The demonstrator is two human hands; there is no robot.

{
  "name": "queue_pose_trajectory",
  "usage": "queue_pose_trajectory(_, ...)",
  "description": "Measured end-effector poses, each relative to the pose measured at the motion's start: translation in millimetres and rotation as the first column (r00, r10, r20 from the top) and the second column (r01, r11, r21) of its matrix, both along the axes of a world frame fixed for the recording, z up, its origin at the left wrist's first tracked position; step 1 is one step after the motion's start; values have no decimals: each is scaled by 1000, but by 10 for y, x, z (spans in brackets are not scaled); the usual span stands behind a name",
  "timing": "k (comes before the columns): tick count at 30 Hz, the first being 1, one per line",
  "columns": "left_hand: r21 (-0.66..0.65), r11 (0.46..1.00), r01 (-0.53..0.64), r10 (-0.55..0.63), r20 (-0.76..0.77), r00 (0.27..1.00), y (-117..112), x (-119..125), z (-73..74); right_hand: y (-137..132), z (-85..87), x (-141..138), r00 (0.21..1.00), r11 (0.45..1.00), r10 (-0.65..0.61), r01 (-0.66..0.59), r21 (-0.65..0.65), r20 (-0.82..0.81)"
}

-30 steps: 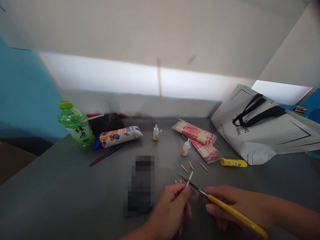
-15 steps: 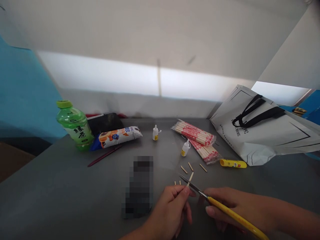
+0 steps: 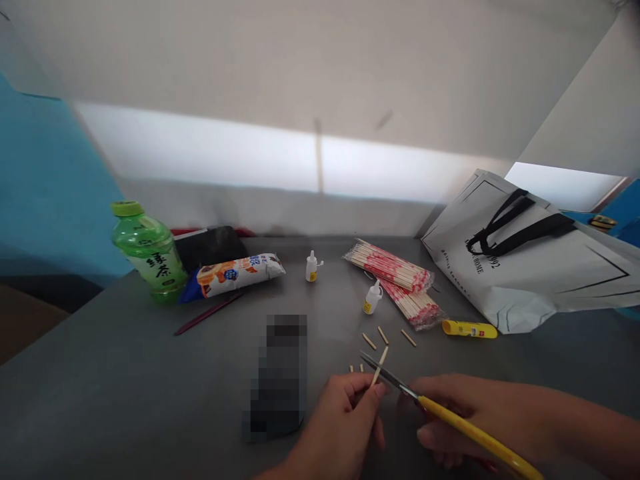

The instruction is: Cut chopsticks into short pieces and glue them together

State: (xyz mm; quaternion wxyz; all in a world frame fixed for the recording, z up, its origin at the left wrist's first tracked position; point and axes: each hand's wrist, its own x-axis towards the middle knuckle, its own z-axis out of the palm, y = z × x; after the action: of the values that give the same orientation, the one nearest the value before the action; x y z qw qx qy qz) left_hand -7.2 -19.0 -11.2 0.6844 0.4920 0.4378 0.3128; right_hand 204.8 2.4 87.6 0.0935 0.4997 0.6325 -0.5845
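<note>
My left hand pinches a short pale wooden stick between thumb and fingers, its free end pointing up and away. A pair of scissors with a long yellow handle is in my right hand, whose fingers are partly hidden. The silver blades lie across the stick just above my left fingertips; whether they are closed on it I cannot make out. Beyond the hands lie several short cut stick pieces. A small white glue bottle stands behind them.
Two plastic packs of wooden sticks lie at the back, near a yellow tube and a white bag. Another glue bottle, a snack packet, a green tea bottle and a blurred-out dark object are leftward.
My left fingers have shifted slightly down and right along the stick, and more of it shows above them. The scissors have moved slightly right, with the blades still across the stick.
</note>
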Motion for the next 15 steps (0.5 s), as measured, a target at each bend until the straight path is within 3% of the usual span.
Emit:
queue_pose_trajectory(4, 18, 1000, 0, 1, -51, 999, -5, -2, -32, 71, 4, 27, 997, 998, 62, -62, 0, 42)
queue_pose_trajectory(10, 7, 1000, -5, 5, -40, 999, 4, 18, -92, 35, 69, -32, 988, 974, 104, -124, 190, 112)
queue_pose_trajectory(15, 11, 1000, -16, 17, -34, 999, 1, 37, -83, 12, 54, -77, 981, 959, 119, -154, 239, 155)
